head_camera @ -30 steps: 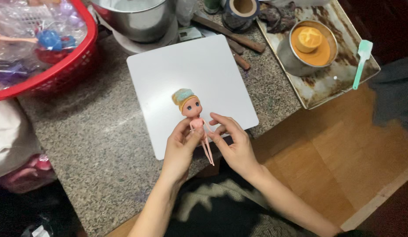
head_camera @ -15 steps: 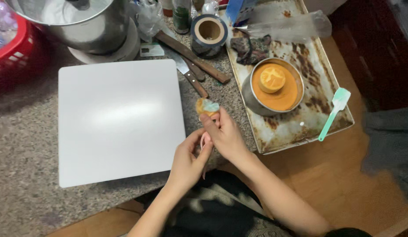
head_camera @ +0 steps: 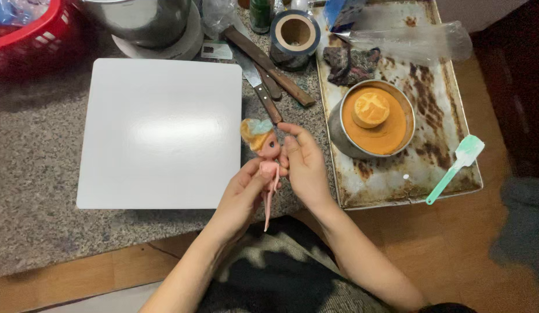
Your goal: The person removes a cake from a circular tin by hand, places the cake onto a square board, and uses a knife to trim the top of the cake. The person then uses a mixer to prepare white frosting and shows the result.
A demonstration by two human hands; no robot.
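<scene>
A small pink doll (head_camera: 266,165) with blond hair and a blue bow is upright over the counter's front edge, legs hanging down. My left hand (head_camera: 241,196) grips its body from the left. My right hand (head_camera: 304,165) touches the doll's right side, fingers half curled near its arm and head. A square white board (head_camera: 159,130) lies flat on the speckled counter just left of the doll.
A rusty baking tray (head_camera: 437,104) on the right holds a round tin (head_camera: 339,130) with an orange cake, a dark cloth and a clear piping bag. A mint spatula (head_camera: 455,168) lies at the tray's edge. Knives (head_camera: 266,72), a tape roll, a steel pot and a red basket (head_camera: 32,40) sit behind.
The view has shifted right along the counter. The doll stays in both hands and is now plainly visible again beside the board's right edge.
</scene>
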